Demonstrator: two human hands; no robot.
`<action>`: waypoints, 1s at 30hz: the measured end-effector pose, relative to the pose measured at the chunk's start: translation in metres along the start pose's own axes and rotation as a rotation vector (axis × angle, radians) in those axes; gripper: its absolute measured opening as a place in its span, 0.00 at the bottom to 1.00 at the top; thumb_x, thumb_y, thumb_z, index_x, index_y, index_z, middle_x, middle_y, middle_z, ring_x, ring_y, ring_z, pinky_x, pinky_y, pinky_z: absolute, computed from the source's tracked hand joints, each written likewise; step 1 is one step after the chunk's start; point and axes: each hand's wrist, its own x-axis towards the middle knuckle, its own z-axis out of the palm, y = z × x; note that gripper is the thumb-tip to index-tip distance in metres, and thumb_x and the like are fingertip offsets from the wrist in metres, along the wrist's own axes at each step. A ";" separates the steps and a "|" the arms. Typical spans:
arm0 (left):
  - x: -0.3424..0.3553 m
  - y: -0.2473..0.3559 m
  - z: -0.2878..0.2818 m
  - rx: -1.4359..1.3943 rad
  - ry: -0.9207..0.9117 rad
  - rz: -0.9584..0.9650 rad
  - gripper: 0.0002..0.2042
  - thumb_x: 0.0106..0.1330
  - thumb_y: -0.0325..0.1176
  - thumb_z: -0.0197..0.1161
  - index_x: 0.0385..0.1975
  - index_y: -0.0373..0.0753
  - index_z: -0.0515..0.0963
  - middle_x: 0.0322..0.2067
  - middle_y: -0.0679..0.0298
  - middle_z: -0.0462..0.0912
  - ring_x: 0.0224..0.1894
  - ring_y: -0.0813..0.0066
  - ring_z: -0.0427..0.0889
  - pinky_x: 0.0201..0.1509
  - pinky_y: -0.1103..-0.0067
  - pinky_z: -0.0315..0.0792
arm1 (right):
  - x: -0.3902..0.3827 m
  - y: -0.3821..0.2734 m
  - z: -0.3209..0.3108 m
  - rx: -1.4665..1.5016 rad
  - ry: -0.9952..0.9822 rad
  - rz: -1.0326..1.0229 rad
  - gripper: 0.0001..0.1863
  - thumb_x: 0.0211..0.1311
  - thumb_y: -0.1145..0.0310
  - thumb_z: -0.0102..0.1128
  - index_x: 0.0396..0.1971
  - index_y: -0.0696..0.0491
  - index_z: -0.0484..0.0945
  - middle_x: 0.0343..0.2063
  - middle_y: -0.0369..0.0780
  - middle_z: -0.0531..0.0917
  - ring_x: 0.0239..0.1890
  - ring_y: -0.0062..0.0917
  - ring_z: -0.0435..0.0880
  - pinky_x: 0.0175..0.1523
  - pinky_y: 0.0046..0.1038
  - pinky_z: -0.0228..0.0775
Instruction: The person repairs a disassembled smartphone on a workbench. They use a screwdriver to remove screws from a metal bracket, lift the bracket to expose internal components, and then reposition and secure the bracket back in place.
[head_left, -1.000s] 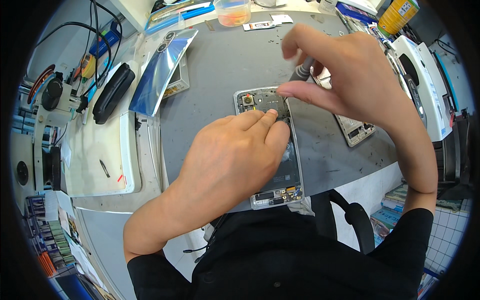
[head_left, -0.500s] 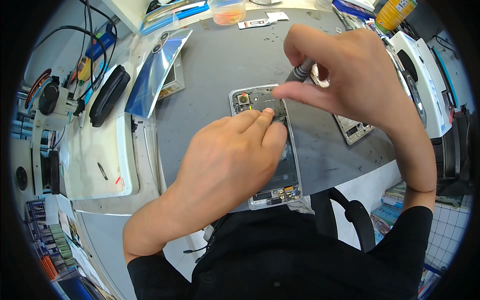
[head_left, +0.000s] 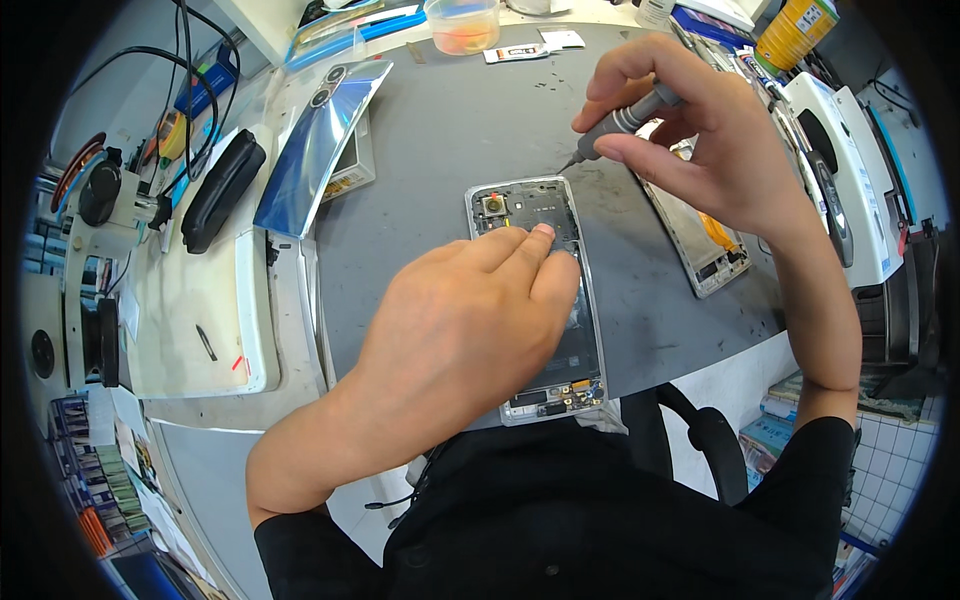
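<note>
We grip a screwdriver [head_left: 628, 118] in our right hand [head_left: 700, 140], thumb and fingers pinched round its grey shaft, its thin tip pointing down and left, just off the far right corner of the phone [head_left: 535, 300]. Our left hand [head_left: 470, 330] holds nothing: it lies flat on the phone with fingers together, and the fingertips [head_left: 541, 236] press on its upper half, just near of the camera module [head_left: 492, 205].

In the head view the phone lies back-open on the grey mat [head_left: 430, 130], in the middle of the scene, long side running near to far. Its near end with the small connectors shows below our left palm, close to the mat's near edge; the middle is hidden under the hand.

Right of the phone, under our right wrist, lies a second frame [head_left: 700, 235] with an orange strip inside, tilted and apart from the phone. Far left of the phone, a shiny blue back cover [head_left: 315, 150] leans across a small box. Further left sits a black case [head_left: 222, 190] on a white tray [head_left: 200, 320]. At the far edge stands a clear tub [head_left: 462, 25] with orange contents. A white machine [head_left: 850, 180] stands at the right, and a yellow bottle [head_left: 795, 30] at the far right.
</note>
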 end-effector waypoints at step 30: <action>0.001 0.000 0.000 -0.020 -0.026 0.002 0.07 0.56 0.26 0.66 0.33 0.32 0.78 0.44 0.50 0.89 0.45 0.62 0.88 0.43 0.71 0.84 | 0.021 -0.022 -0.008 -0.415 -0.174 -0.157 0.21 0.59 0.71 0.73 0.50 0.54 0.74 0.40 0.43 0.87 0.41 0.36 0.90 0.45 0.32 0.80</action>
